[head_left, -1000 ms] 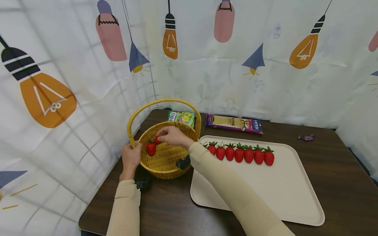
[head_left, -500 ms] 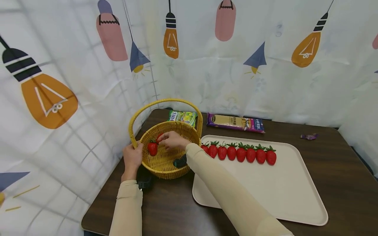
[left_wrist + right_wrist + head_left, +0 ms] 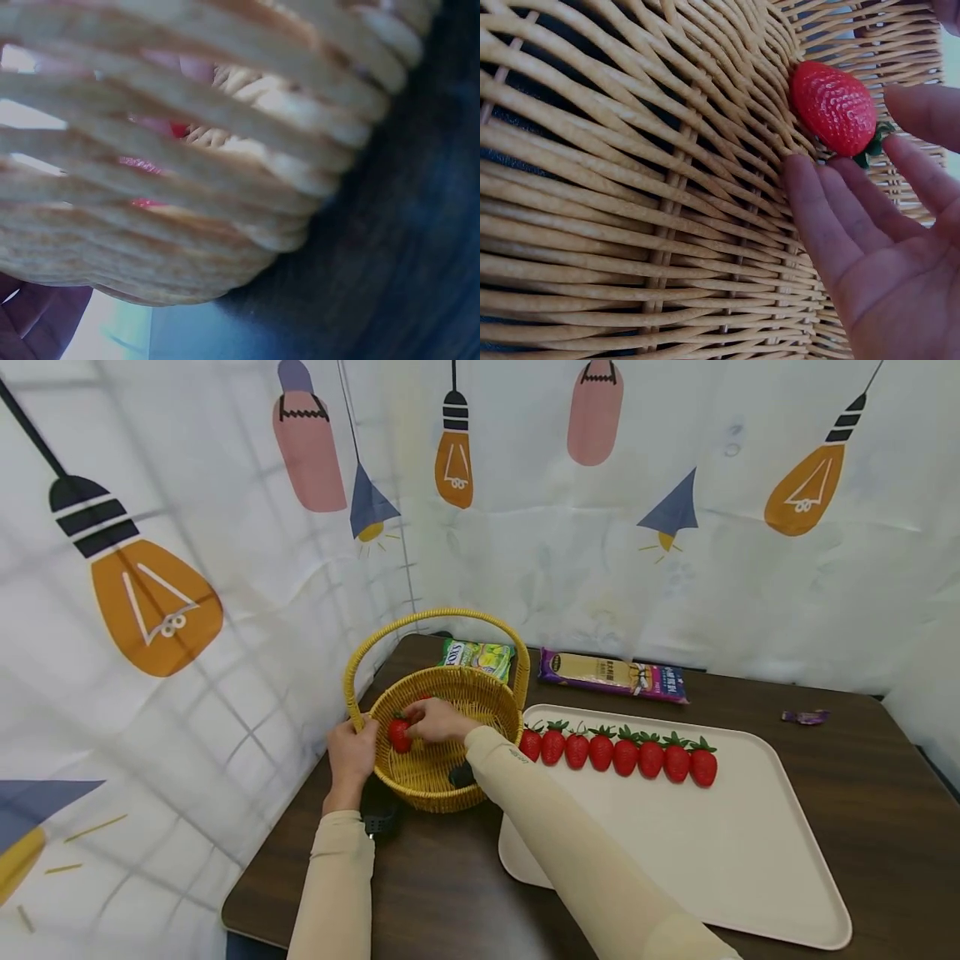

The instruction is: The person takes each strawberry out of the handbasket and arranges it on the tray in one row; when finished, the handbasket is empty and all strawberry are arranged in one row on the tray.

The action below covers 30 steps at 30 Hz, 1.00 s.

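A yellow wicker basket [image 3: 427, 793] with a tall arched handle stands at the left of the table. My left hand [image 3: 351, 760] grips its left rim beside the foot of the handle; in the left wrist view the woven wall hides most of that hand. Inside, my right hand [image 3: 438, 722] reaches to a red strawberry [image 3: 400, 736] with green leaves. In the right wrist view this strawberry [image 3: 832, 109] lies against the weave, with extended fingers and thumb close around its leafy end. A second strawberry [image 3: 425, 697] shows only as a red bit behind the hand.
A cream tray [image 3: 675, 852] on the right bears a row of several strawberries [image 3: 626, 756] along its far edge. Behind are a green candy bag [image 3: 478, 658] and a purple noodle pack [image 3: 611, 675]. A small purple wrapper [image 3: 806, 717] lies far right.
My right hand has let go of one strawberry in the basket and shifted to the other one near the left wall. My left hand keeps its grip. The head view has swung slightly left.
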Tool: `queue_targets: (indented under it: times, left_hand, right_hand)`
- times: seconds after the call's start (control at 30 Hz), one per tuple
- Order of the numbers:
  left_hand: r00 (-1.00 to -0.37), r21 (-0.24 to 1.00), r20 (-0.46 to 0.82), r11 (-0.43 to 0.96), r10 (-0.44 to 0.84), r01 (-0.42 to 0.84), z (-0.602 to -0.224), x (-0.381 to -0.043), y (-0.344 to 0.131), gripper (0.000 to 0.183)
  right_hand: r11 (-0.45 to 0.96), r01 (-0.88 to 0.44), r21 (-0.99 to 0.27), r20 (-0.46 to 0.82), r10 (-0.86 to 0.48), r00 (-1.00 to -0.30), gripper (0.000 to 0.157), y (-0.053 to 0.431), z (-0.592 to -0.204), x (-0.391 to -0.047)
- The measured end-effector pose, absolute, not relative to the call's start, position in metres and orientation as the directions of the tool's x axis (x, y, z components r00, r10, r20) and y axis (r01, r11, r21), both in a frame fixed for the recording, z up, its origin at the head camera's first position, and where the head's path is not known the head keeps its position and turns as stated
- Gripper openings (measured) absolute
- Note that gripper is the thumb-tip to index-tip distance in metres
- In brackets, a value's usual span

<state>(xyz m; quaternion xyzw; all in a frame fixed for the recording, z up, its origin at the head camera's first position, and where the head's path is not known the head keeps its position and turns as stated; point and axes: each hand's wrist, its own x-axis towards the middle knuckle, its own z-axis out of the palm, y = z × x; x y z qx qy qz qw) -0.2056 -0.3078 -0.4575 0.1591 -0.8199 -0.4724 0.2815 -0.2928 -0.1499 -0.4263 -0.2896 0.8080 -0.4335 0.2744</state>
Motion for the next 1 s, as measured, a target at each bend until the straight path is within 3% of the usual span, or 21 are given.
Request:
queue_targets:
  times: [0.23,0.57,1.0]
  left_hand:
    - [-0.791,0.855,0.321,0.519,-0.522,0.005,-0.455,-0.2061,-0.306,0.035]
    - [-0.77,0.833,0.373,0.553,-0.517,0.032,-0.4556,-0.2072,-0.3049,0.036]
    - [-0.774,0.823,0.376,0.568,-0.509,0.027,-0.4544,-0.2061,-0.3043,0.034]
  right_hand:
    - [0.412,-0.178,-0.893,-0.241,-0.775,-0.584,0.049,-0.1517,-0.4278,-0.292]
    - [0.397,-0.222,-0.89,-0.28,-0.863,-0.421,0.031,-0.1514,-0.4323,-0.2895]
    - [0.42,-0.153,-0.895,-0.386,-0.899,-0.207,0.027,-0.1481,-0.4293,-0.2873]
